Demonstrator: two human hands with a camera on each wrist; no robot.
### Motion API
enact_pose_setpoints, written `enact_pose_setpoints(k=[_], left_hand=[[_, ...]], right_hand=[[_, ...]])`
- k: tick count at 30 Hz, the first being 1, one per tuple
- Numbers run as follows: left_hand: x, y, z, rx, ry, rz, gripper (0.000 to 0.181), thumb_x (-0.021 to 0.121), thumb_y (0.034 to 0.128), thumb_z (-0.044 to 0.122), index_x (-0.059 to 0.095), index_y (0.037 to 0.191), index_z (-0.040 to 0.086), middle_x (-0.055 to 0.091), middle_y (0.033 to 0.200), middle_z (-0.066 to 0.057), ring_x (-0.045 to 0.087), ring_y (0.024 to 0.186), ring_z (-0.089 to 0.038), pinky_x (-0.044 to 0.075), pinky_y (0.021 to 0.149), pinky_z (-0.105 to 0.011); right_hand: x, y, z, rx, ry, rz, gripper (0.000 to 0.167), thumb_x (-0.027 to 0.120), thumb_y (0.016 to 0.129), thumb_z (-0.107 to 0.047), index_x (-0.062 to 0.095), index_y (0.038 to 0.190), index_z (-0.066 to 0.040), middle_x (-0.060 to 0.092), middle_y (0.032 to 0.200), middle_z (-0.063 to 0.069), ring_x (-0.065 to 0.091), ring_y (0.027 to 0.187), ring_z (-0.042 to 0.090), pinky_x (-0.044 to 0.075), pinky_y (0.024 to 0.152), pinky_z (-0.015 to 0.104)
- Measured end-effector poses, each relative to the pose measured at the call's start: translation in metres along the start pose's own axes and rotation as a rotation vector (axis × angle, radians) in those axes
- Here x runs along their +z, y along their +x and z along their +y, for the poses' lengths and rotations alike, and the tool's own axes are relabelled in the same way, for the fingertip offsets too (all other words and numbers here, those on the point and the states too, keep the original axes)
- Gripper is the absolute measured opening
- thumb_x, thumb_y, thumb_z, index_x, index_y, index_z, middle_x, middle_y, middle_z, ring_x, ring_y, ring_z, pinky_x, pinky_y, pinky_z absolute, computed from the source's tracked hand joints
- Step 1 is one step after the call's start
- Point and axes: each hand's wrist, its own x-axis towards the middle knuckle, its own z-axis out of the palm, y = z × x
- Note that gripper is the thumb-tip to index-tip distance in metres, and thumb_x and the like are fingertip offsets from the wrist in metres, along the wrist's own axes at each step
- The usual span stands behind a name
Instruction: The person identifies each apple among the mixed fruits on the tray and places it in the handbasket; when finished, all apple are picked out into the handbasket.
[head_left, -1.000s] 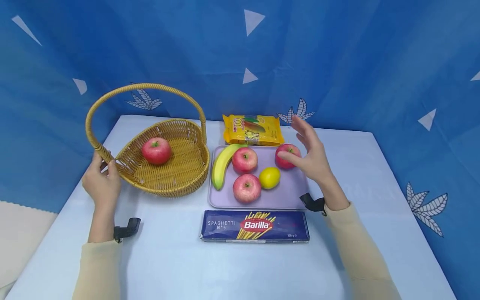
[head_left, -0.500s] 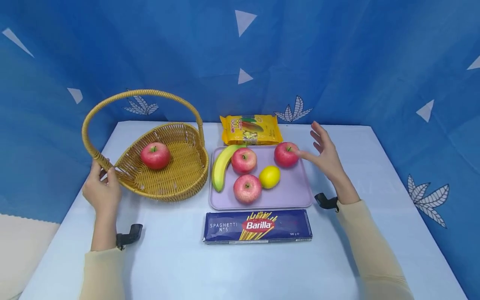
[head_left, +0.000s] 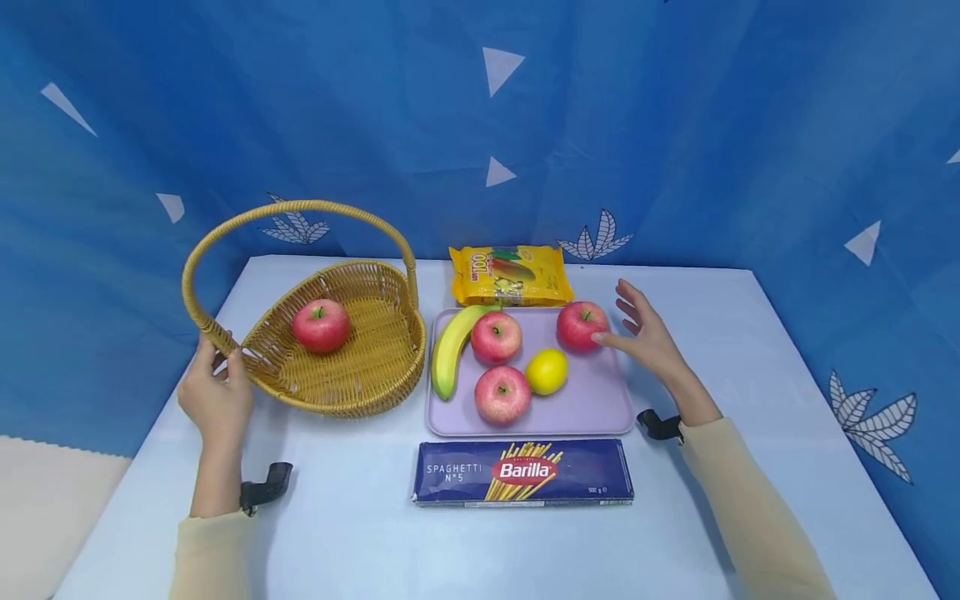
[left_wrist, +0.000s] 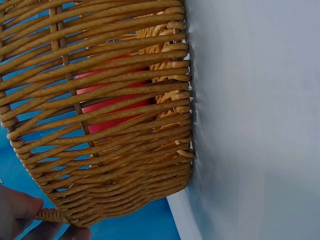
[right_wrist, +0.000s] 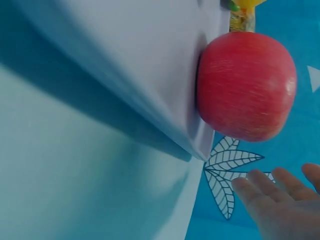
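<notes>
My left hand point(head_left: 219, 392) grips the lower left end of the handle of a wicker basket point(head_left: 360, 392). Inside the basket lies one red apple point(head_left: 321, 326), also glimpsed through the weave in the left wrist view. On the right, my right hand point(head_left: 651, 340) is spread, its thumb close to a red apple point(head_left: 581, 326) at the back right corner of a lilac tray point(head_left: 592, 408). The right wrist view has a gap between that apple point(right_wrist: 247, 86) and the fingers. Two more apples, front point(head_left: 502, 395) and back point(head_left: 496, 337), share the tray with a banana point(head_left: 452, 354) and a lemon point(head_left: 547, 372).
A blue spaghetti box point(head_left: 522, 473) lies along the tray's front side. Behind the tray stands a yellow mango-print packet point(head_left: 512, 275). A blue patterned curtain point(head_left: 420, 108) hangs at the back and sides of the white table point(head_left: 360, 533).
My right hand has drawn back to the right, from over the back right apple to beside it. The left hand keeps its grip on the basket handle. The head view has shifted slightly.
</notes>
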Motion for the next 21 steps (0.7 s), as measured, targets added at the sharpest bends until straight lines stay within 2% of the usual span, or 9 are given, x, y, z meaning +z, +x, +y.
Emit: enact_pose_setpoints(k=[7,13,16,21], left_hand=[[-0.002,-0.001,-0.003,0.040,0.015,0.008,0.028,0.055,0.0977,0.006,0.061,0.124,0.002,0.067,0.123,-0.018,0.064,0.114,-0.037,0.056,0.089,-0.052],[0.004,-0.008,0.000,0.031,-0.007,0.002,0.029,0.054,0.0971,0.004,0.061,0.125,0.000,0.066,0.123,-0.020,0.064,0.113,-0.039,0.056,0.090,-0.052],[0.005,-0.006,0.001,0.032,-0.017,0.009,0.029,0.055,0.0968,0.004,0.060,0.125,0.000,0.066,0.123,-0.020,0.064,0.113,-0.040,0.056,0.091,-0.052],[0.003,-0.001,0.000,0.041,-0.022,0.032,0.028,0.057,0.0958,0.003,0.062,0.123,-0.001,0.067,0.121,-0.022,0.065,0.112,-0.040,0.057,0.090,-0.053]], right_hand=[[0.010,-0.003,0.012,0.035,0.004,-0.053,0.104,0.079,0.081,-0.024,0.009,0.158,-0.019,0.016,0.163,0.016,0.023,0.147,0.040,0.029,0.115,0.061],[0.001,-0.004,0.011,0.076,-0.027,-0.069,0.107,0.079,0.081,-0.029,0.006,0.158,-0.020,0.013,0.163,0.018,0.023,0.146,0.043,0.030,0.113,0.062],[-0.002,-0.001,0.011,0.074,-0.034,-0.090,0.108,0.079,0.081,-0.029,0.003,0.158,-0.015,0.011,0.163,0.020,0.021,0.146,0.046,0.029,0.113,0.064],[0.004,0.006,0.009,0.079,-0.048,-0.108,0.108,0.079,0.082,-0.027,0.003,0.158,-0.016,0.014,0.162,0.022,0.024,0.144,0.047,0.033,0.111,0.062]])
